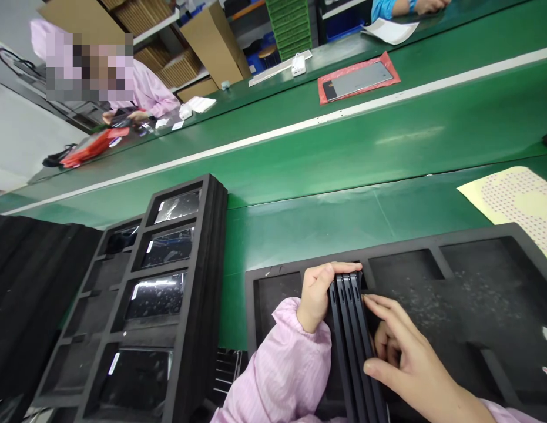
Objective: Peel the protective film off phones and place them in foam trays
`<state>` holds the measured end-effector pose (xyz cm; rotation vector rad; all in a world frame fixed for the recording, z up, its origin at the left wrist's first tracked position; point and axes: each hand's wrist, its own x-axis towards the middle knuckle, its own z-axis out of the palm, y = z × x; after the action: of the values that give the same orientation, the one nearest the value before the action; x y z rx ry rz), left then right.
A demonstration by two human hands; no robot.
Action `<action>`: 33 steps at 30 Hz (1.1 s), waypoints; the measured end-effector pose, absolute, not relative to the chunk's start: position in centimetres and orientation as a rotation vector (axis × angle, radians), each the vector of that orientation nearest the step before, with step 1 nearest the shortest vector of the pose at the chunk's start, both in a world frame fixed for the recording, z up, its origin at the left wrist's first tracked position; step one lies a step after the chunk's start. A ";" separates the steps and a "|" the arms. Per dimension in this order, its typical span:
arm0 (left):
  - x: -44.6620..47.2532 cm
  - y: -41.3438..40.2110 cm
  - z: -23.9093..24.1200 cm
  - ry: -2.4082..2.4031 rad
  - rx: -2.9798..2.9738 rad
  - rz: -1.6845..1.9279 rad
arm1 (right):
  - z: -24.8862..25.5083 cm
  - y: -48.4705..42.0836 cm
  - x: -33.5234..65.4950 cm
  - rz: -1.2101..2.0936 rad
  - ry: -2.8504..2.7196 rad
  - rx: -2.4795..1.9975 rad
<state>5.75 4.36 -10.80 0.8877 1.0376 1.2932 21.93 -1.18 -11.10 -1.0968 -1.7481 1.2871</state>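
A stack of three thin black tablets (350, 329) stands on edge over a black foam tray (476, 294) in front of me. My left hand (319, 294) wraps over the stack's far end and left side, fingers closed on it. My right hand (396, 346) presses its fingers against the stack's right side, thumb along the near edge. Both pink sleeves (282, 364) show at the bottom.
A tall pile of black foam trays (202, 252) with glossy screens in their slots stands at the left. A yellow dotted sheet (515, 200) lies at the right. Beyond is a green conveyor (344, 135) with a red-wrapped tablet (359, 79). A person in pink (150, 94) works opposite.
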 end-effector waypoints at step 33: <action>6.0 4.5 -11.7 1.094 0.928 1.301 | -7.4 4.9 20.2 1.770 -1.439 -1.443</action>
<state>5.99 4.46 -11.70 0.9279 1.0937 1.3009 20.23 4.90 -7.39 -1.4434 -1.4387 1.7700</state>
